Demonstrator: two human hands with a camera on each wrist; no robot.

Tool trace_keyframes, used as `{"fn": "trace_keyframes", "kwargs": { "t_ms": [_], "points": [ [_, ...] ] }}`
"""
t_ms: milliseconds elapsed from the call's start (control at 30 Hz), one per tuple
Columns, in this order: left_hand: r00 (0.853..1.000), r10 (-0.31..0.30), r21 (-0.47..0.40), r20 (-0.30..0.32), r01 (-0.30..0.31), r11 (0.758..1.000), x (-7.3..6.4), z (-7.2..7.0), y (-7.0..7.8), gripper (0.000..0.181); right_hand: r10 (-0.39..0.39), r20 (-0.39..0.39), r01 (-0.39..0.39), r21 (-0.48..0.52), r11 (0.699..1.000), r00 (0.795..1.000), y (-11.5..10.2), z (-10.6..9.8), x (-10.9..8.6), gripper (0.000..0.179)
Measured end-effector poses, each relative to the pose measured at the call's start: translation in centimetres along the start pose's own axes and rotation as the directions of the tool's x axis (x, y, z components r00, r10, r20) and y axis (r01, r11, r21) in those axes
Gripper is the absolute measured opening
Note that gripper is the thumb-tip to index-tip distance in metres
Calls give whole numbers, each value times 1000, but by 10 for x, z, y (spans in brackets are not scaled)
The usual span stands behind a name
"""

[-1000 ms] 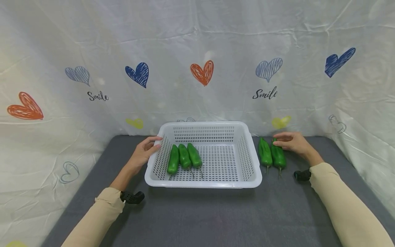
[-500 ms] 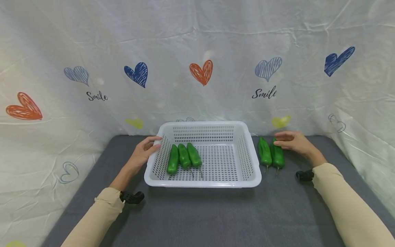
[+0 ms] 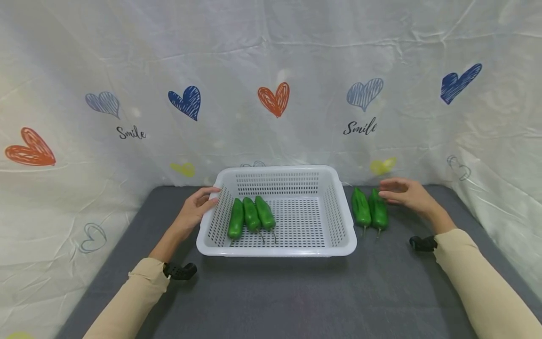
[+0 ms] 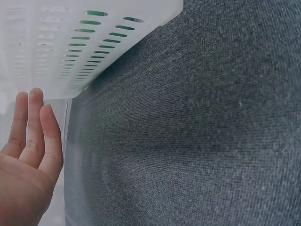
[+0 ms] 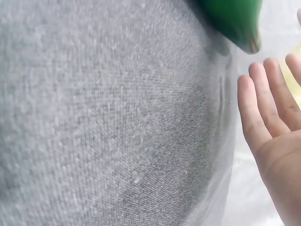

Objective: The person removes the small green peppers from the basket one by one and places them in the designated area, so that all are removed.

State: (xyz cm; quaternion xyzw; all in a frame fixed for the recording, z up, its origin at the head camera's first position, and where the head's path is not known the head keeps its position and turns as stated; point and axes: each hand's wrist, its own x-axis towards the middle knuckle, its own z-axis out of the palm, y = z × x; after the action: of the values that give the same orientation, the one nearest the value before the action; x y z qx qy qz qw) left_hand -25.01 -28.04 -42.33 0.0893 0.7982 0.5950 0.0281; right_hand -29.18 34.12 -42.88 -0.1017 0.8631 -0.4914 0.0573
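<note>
A white perforated plastic basket [image 3: 277, 253] stands on the table with three green peppers [image 3: 252, 215] lying side by side at its left. My left hand [image 3: 192, 212] touches the basket's left rim; in the left wrist view its fingers [image 4: 35, 117] are nearly straight beside the slotted wall. Two more green peppers lie right of the basket: one [image 3: 361, 207] closer to it, the other [image 3: 378, 210] alongside. My right hand [image 3: 406, 194] is just beside the upper end of the outer pepper, fingers loosely extended and holding nothing. In the right wrist view a pepper's tip [image 5: 244, 33] shows apart from the fingertips.
A grey cloth [image 3: 271, 296] covers the table. Behind and around it hangs a pale curtain [image 3: 228, 61] printed with hearts and the word "Smile". Each wrist carries a dark strap-like device [image 3: 179, 271].
My right hand has let go of the outer pepper and drawn away to the right. That pepper now lies slightly closer to its neighbour. The left hand stays at the basket rim.
</note>
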Motion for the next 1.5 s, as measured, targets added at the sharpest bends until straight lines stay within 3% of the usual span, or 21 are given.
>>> {"fn": "trace_keyframes", "kwargs": {
  "t_ms": [167, 433, 667, 900, 1200, 1500],
  "points": [
    [1000, 7, -2, -1, -7, 1000, 0, 0, -1, 45, -48, -51, 49, 17, 999, 998, -5, 0, -7, 59],
    [1000, 16, 12, -4, -16, 1000, 1, 0, -3, 44, -107, -114, 121, 125, 985, 988, -21, 3, -16, 51],
    [1000, 14, 3, -3, -14, 1000, 0, 0, -1, 45, -113, -129, 133, 160, 978, 985, -39, 8, -19, 45],
    [1000, 10, -9, -1, -10, 1000, 0, 0, -1, 45, -103, -145, 141, 285, 948, 984, -62, 18, -21, 39],
    [1000, 11, -8, -3, -11, 1000, -1, 1, -1, 43, -134, -112, 162, 294, 942, 985, -92, 27, -20, 37],
    [1000, 7, -3, -4, -7, 1000, -2, 1, 1, 45, -194, -70, 204, 218, 954, 979, -120, 40, -8, 38]
  ]
}}
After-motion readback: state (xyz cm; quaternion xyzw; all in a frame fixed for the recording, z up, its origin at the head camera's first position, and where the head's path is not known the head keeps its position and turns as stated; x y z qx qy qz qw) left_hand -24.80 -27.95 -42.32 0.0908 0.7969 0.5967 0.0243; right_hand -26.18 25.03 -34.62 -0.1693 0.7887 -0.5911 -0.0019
